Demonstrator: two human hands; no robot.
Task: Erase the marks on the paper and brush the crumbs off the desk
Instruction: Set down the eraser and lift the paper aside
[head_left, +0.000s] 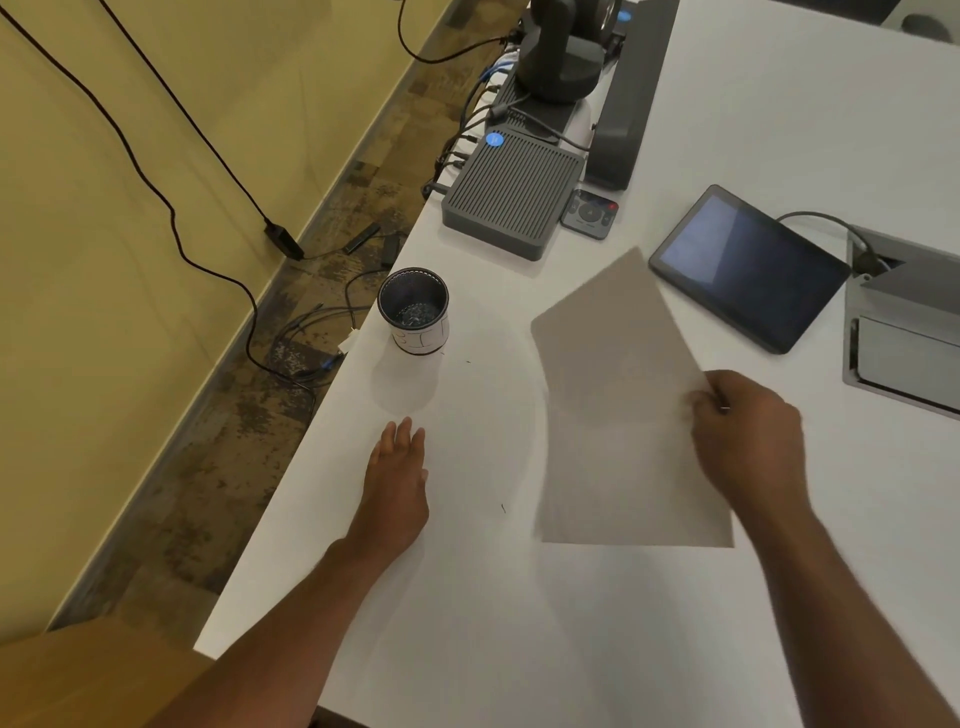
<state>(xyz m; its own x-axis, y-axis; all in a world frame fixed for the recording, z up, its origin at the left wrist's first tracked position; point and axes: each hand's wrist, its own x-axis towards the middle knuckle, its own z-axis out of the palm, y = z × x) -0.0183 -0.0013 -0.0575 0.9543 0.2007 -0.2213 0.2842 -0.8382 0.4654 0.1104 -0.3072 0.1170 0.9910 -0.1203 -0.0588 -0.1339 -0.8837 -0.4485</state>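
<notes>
A sheet of paper (618, 395) is lifted off the white desk (519, 623) and tilted, its shaded side toward me; no marks show on it. My right hand (748, 441) grips its right edge. My left hand (397, 478) rests flat on the desk near the left edge, fingers together and stretched out, holding nothing. A few small dark crumbs (503, 508) lie on the desk between the hands, and more specks sit near the cup. No eraser is visible.
A dark cup (414, 309) stands close to the desk's left edge. Behind it sit a ribbed grey box (511, 195), a small remote (589, 214), a camera base and cables. A tablet (748, 267) and a cable hatch (904, 322) lie at the right.
</notes>
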